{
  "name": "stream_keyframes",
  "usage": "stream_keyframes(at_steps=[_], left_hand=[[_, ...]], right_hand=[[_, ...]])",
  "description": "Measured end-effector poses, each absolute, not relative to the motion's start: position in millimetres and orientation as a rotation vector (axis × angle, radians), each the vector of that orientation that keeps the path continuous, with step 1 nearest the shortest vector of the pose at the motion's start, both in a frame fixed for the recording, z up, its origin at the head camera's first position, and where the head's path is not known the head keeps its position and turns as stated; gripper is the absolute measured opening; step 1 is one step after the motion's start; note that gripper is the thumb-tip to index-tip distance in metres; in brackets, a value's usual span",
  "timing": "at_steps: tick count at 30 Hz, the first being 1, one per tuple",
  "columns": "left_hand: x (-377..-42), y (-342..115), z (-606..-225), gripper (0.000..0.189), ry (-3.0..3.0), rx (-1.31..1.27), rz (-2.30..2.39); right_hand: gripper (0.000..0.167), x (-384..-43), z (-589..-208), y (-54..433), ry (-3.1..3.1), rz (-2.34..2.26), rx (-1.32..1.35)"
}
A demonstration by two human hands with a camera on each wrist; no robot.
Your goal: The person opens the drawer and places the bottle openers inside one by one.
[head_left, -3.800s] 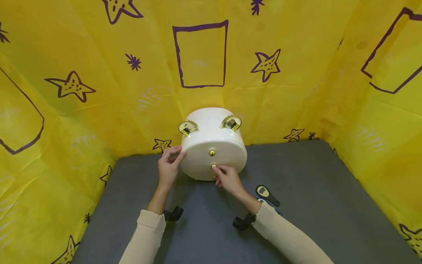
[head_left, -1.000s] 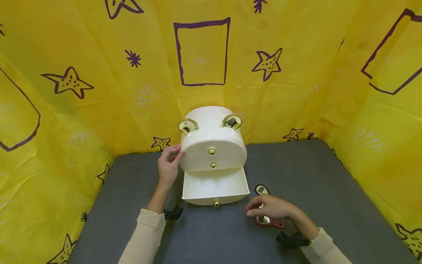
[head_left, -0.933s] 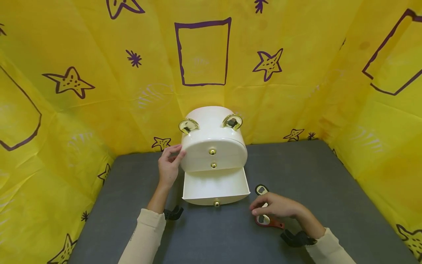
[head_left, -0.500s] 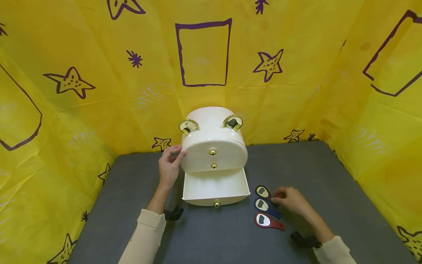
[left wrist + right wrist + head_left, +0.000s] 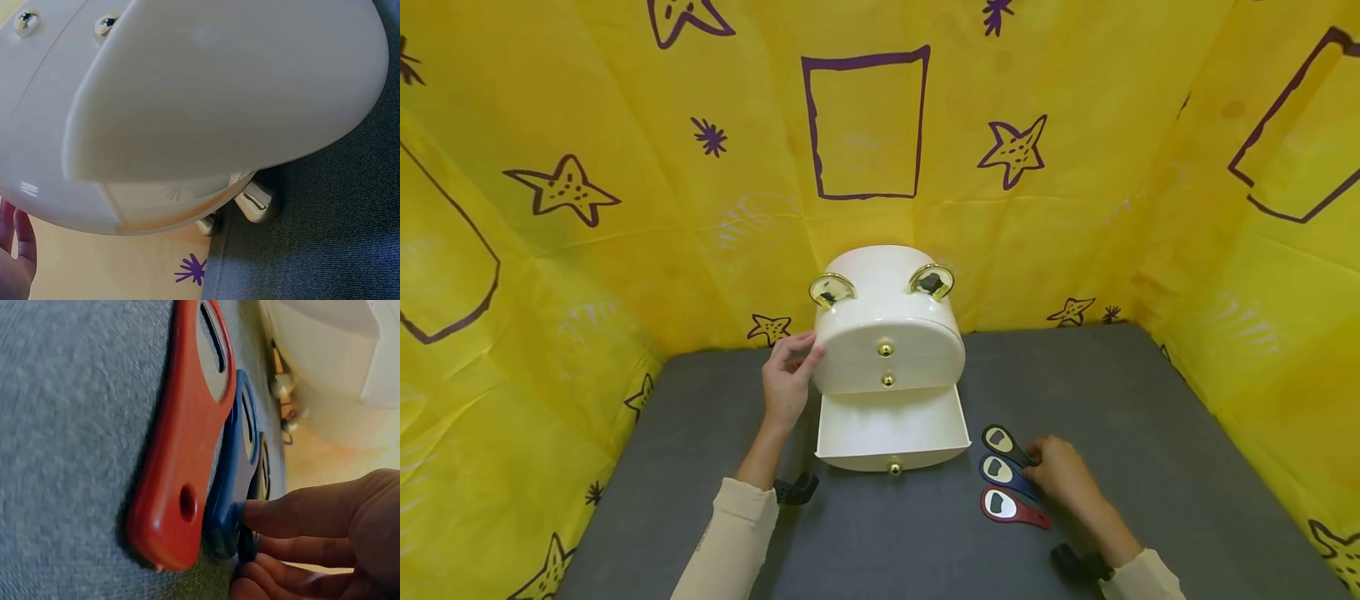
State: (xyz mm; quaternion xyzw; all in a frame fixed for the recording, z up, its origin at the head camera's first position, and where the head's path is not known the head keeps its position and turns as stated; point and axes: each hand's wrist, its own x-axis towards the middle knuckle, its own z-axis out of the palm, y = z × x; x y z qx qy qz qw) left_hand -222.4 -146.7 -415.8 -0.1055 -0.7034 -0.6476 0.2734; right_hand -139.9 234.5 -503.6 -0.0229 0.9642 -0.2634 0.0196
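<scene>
A white drawer box (image 5: 891, 312) with gold ear-like trims stands at the back, its bottom drawer (image 5: 892, 460) pulled out. My left hand (image 5: 785, 387) rests its fingertips against the box's left side; the left wrist view shows fingers (image 5: 25, 237) at its curved edge. Right of the drawer lie three bottle openers: black (image 5: 1000, 439), blue (image 5: 998, 471) and red (image 5: 1007, 506). My right hand (image 5: 1063, 475) pinches the handle end of the black one. In the right wrist view its thumb (image 5: 275, 515) overlaps the blue handle, and the black end shows between thumb and fingers.
Dark grey cloth covers the table (image 5: 880, 550). Yellow patterned fabric (image 5: 737, 167) stands close behind the box and along both sides. Gold knobs (image 5: 886, 349) stick out from the box's front. A black wrist strap device (image 5: 796, 489) sits on each forearm.
The bottom drawer has come out toward me. My right hand left its knob, moved right over the bottle openers, and now pinches the black one's handle. The left hand stayed on the box.
</scene>
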Motion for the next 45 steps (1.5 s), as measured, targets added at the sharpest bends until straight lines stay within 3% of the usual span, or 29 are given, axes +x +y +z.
stream_keyframes(at_steps=[7,15,23,36,45], left_hand=[[-222.6,-146.7,-416.9,0.022,-1.896,-0.267,-1.725],[-223.8,-146.4,-417.4,0.022,-1.887,-0.269,-1.738],[-225.3,-146.8,-418.0,0.023,-1.877,-0.269,-1.743],[-223.5,-147.0,-418.0,0.023,-1.904,-0.266,-1.746],[-222.6,-147.2,-417.0,0.023,-1.899,-0.26,-1.757]], right_hand=[[0.017,-136.3,-505.7,227.6,3.068,-0.794,-0.102],[0.023,-143.3,-514.1,224.8,3.118,-0.869,-0.153],[0.026,-152.4,-515.1,233.7,2.881,-1.178,0.003],[0.028,-154.5,-483.0,228.9,2.793,-1.391,0.045],[0.025,-156.6,-451.5,212.7,2.874,-1.431,-0.138]])
